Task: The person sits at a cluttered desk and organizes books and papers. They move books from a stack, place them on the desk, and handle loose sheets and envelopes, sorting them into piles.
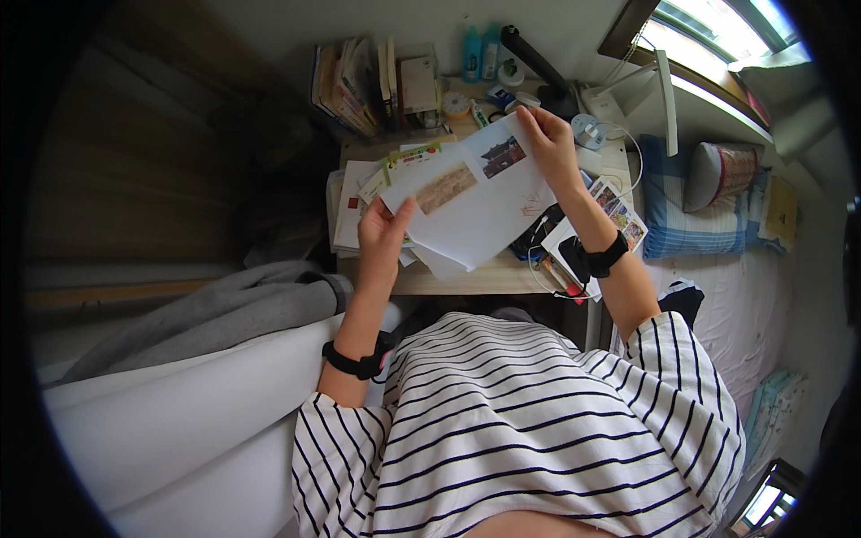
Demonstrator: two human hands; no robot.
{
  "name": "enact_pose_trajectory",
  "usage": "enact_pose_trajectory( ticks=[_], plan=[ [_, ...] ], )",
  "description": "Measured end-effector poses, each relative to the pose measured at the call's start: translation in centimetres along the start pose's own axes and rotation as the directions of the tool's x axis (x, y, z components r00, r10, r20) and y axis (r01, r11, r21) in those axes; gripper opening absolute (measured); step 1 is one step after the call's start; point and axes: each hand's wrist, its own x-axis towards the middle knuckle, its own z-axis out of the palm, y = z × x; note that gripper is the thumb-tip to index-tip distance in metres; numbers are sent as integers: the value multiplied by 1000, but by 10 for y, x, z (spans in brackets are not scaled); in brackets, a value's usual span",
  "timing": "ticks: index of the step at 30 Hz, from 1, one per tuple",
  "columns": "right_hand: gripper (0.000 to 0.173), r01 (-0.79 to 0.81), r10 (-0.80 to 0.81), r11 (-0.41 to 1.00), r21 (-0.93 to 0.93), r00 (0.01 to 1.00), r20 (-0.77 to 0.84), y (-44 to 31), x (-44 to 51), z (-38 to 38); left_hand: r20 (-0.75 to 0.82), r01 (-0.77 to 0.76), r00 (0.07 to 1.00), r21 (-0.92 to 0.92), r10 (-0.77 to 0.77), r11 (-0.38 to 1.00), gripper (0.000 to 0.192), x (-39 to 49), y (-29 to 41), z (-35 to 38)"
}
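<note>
Both hands hold up a white paper sheet [491,215] above the desk, tilted, with printed pictures of a landscape and of a tiled-roof building on it. My left hand [385,232] pinches its left corner between thumb and fingers. At the upper right corner, my right hand [550,138] grips the sheet in the same way. A reddish sketch or writing shows near the right edge. Beneath the sheet lie papers and booklets [348,218] in a loose stack, partly hidden by it. Black bands are strapped to both forearms.
Books [350,87] stand at the desk's back left, near blue bottles [472,54] and a black lamp [535,57]. Cables, a power adapter [588,131] and picture cards [625,222] lie on the right. A bed with a blue pillow [693,228] adjoins the desk.
</note>
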Motion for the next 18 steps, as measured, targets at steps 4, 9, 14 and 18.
enact_pose_trajectory(
  ticks=[4,9,14,18],
  plan=[
    [30,-39,45,984,174,998,-31,-4,-3,-1,-1,25,1000,43,-25,999,24,-10,-8,10],
    [30,-236,152,914,329,953,261,-11,-14,-11,-5,104,995,-1,-104,995,21,-3,-13,-4],
    [27,-218,170,941,258,966,196,-7,-19,-14,68,27,997,3,-28,1000,18,-4,-12,-4],
    [27,-172,151,959,224,983,110,2,-19,-11,115,43,992,49,-49,998,19,-5,-11,0]
  ],
)
